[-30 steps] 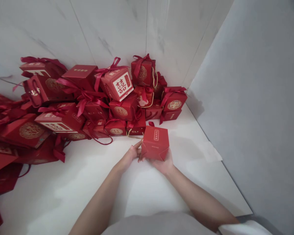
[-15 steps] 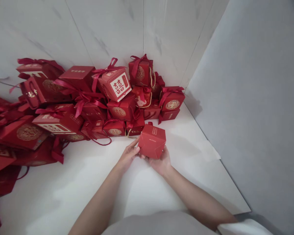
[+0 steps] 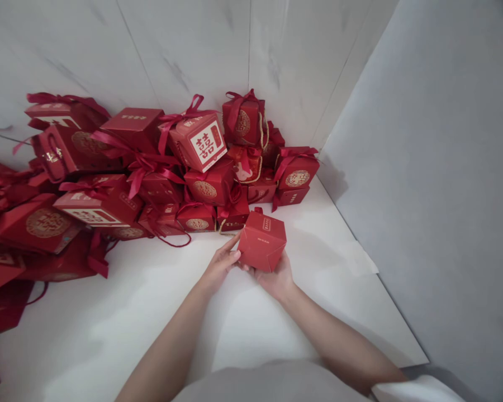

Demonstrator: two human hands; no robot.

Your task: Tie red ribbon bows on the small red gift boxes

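Between my two hands is a small red gift box, tilted so that two faces with small pale lettering show. My left hand grips its left lower side, the thumb lying along the edge. From below and the right, my right hand cups the box, and most of its fingers are hidden beneath it. A bit of red ribbon sticks up behind the box. Just beyond it stands another red box with a gold cord handle.
Many red gift boxes with ribbons are stacked along the marbled wall, among them a box with a white character panel. The white table runs under them. A grey panel rises at the right, with a pale strip at its foot.
The view has shifted very slightly. Both hands hold the gift box as before, with it turned only a touch.
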